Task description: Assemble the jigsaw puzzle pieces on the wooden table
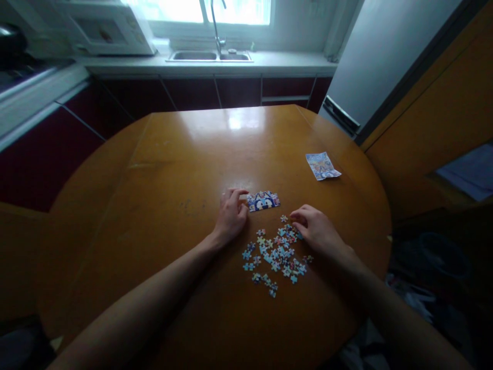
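Note:
A partly joined jigsaw puzzle (264,202) lies flat on the table, showing a blue-and-white cartoon face; its upper edge is uneven. My left hand (231,211) rests at its left end, index finger and thumb apart, the fingertips at or very near the edge. Below it spreads a pile of loose jigsaw pieces (283,252), mostly light blue and white. My right hand (316,228) is at the pile's upper right, fingers bent, with a gap between thumb and index finger. No piece is visible in that gap. One loose jigsaw piece (284,218) lies just left of its fingertips.
A creased printed sheet (322,166) lies at the right on the brown wooden table (173,169). Beyond the table's far edge are a counter with a sink (194,56) and a white microwave (103,31). A refrigerator (385,56) stands at the far right.

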### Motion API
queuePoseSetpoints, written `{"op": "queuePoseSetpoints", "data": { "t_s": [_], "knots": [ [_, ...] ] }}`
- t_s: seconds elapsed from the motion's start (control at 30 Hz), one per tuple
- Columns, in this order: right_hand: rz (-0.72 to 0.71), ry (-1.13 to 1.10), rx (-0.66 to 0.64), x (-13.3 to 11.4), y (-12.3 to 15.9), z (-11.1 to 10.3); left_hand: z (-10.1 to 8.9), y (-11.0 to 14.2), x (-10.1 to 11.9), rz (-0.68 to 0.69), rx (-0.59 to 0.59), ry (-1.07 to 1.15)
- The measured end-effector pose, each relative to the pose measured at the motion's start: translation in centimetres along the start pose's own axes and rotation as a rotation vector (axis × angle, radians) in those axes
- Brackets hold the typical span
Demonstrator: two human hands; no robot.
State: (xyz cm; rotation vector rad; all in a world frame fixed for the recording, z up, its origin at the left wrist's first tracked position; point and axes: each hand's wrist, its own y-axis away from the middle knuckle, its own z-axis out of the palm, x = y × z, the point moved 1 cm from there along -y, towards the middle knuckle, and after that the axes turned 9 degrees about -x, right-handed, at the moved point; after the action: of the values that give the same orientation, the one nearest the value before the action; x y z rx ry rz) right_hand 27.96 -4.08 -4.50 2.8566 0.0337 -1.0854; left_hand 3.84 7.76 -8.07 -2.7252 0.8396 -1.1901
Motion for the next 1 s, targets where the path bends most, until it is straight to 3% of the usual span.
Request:
{"op": "queuePoseSetpoints", "data": {
  "t_s": [0.13, 0.33, 0.73, 1.0],
  "knots": [
    [-0.022, 0.083, -0.04, -0.3, -1.1, -0.4, -0.1, 0.1, 0.0, -0.005, -0.003, 0.007],
    [-0.032, 0.117, -0.131, 0.0, -0.3, -0.6, 0.1, 0.1, 0.0, -0.003, -0.021, 0.023],
    [-0.078, 0.138, -0.106, -0.1, -0.5, -0.4, 0.1, 0.1, -0.1, -0.002, -0.015, 0.036],
    [-0.137, 0.185, -0.213, -0.1, -0.9, 0.4, 0.1, 0.1, -0.1, -0.002, -0.014, 0.03]
  ]
}}
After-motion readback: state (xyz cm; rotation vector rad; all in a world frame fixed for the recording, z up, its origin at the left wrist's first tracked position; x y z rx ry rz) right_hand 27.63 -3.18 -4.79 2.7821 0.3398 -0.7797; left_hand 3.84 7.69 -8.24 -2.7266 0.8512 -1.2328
